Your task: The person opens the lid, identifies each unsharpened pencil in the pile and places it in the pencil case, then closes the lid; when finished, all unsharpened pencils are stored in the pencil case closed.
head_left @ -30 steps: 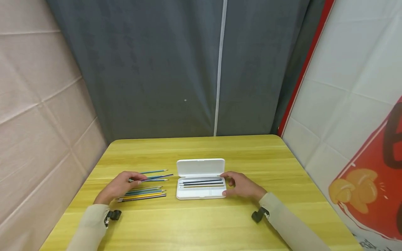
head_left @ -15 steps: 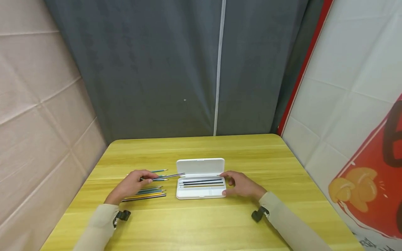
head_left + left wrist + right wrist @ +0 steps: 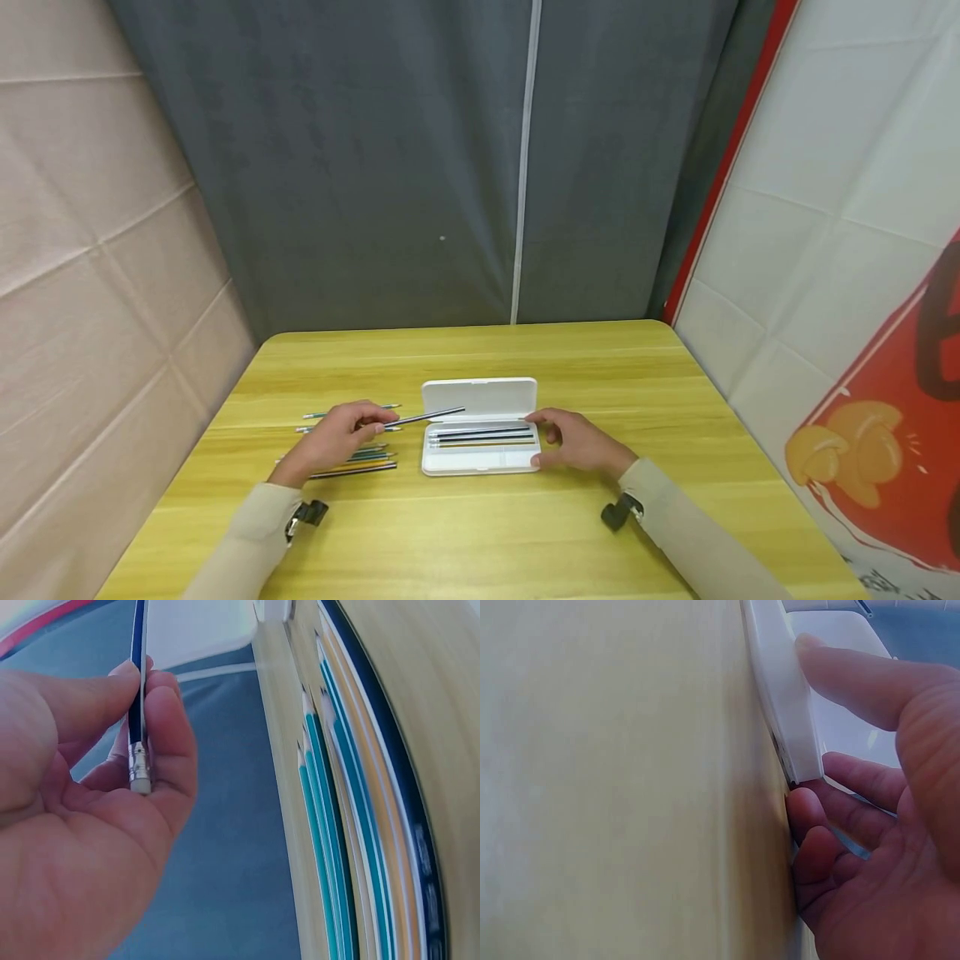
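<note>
My left hand (image 3: 341,437) pinches a dark blue and white striped pencil (image 3: 429,417) near its eraser end, its far end reaching over the hinge side of a white pencil case (image 3: 468,462). In the left wrist view the pencil's metal band and white eraser (image 3: 140,784) show below the thumb. The case lies with its lid (image 3: 480,398) raised, and several pencils (image 3: 483,438) lie lengthwise in its back part. At its right end my right hand (image 3: 581,447) grips the case, thumb on the near side and fingers at the far corner.
Left of the case, several loose pencils (image 3: 360,472), teal, yellow and dark striped, lie on the wooden table (image 3: 450,542), partly under my left hand. A grey curtain (image 3: 390,208) hangs behind the table, with pale cloth walls (image 3: 112,333) at the sides.
My left hand has moved right with the pencil, from above the loose pencils until its far end is over the case. The right hand and case have stayed put.
</note>
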Demonstrator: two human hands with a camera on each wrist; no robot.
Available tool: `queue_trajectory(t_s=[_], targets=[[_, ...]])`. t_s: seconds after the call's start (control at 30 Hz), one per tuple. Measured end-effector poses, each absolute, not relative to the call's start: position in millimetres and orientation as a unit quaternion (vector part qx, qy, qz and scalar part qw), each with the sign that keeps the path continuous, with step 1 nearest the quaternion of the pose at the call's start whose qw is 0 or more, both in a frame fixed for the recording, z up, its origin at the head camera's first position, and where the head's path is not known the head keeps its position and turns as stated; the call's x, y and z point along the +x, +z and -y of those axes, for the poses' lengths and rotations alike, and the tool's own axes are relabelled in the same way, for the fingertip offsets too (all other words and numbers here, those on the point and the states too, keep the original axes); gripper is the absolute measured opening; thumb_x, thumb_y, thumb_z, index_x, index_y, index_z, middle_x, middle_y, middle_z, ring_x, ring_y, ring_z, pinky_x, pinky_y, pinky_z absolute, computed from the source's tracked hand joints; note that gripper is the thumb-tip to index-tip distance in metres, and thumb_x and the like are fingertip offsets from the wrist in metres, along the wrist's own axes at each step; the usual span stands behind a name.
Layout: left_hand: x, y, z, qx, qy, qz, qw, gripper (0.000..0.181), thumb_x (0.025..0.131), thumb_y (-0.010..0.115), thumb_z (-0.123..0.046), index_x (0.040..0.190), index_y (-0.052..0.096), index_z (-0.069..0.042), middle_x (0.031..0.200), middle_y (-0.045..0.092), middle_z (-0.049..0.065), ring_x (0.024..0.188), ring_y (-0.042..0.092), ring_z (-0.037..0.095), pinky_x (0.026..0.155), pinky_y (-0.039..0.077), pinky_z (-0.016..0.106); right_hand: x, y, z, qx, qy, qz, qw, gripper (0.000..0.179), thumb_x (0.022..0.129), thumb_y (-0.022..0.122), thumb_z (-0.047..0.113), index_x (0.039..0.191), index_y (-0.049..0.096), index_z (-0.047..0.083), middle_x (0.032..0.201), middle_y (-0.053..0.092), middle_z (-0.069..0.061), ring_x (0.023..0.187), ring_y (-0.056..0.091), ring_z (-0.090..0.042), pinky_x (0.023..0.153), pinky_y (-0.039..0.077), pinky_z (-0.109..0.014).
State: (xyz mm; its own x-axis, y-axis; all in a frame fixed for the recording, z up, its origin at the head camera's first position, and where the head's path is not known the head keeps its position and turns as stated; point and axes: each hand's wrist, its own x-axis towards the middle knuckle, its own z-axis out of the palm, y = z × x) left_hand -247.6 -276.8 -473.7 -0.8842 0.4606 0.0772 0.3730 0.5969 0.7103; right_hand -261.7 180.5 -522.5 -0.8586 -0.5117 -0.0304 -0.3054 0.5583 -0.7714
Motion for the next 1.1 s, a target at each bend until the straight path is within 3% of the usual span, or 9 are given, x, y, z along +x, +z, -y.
queue_trajectory(t_s=[0.33,0.5,0.8,1.1], targets=[[-252,-475,251,0.262,0.381,-0.884,0.059,0.027,0.109,0.059,-0.011,0.132,0.073,-0.014,0.130,0.073,0.004,0.113,0.070,0.025,0.090,0.057,0.030,-262,-520,-181,-0.235,-0.407,-0.874,0.124,0.067,0.083,0.093,0.031,0.141,0.064,0.016,0.102,0.059,-0.009,0.093,0.051,-0.022,0.073,0.042,-0.028],[-254,-481,235,0.277,0.386,-0.877,0.065,0.028,0.110,0.058,-0.012,0.133,0.073,-0.015,0.129,0.073,0.003,0.115,0.070,0.028,0.091,0.057,0.030,-261,-520,-181,-0.230,-0.406,-0.876,0.124,0.068,0.082,0.093,0.030,0.141,0.064,0.016,0.101,0.059,-0.006,0.093,0.052,-0.020,0.073,0.043,-0.027],[-262,-493,203,0.303,0.365,-0.878,0.059,0.027,0.108,0.060,-0.009,0.128,0.076,-0.015,0.128,0.074,-0.001,0.117,0.069,0.020,0.099,0.057,0.037,-261,-520,-182,-0.231,-0.407,-0.875,0.127,0.069,0.083,0.093,0.030,0.143,0.063,0.015,0.101,0.058,-0.005,0.092,0.051,-0.021,0.073,0.042,-0.028],[-269,-507,185,0.275,0.378,-0.880,0.082,0.022,0.106,0.064,-0.011,0.123,0.078,-0.015,0.121,0.076,-0.001,0.108,0.067,0.012,0.092,0.056,0.028,-261,-519,-182,-0.228,-0.403,-0.877,0.128,0.070,0.082,0.093,0.031,0.143,0.063,0.014,0.101,0.058,-0.006,0.092,0.051,-0.020,0.073,0.042,-0.027]])
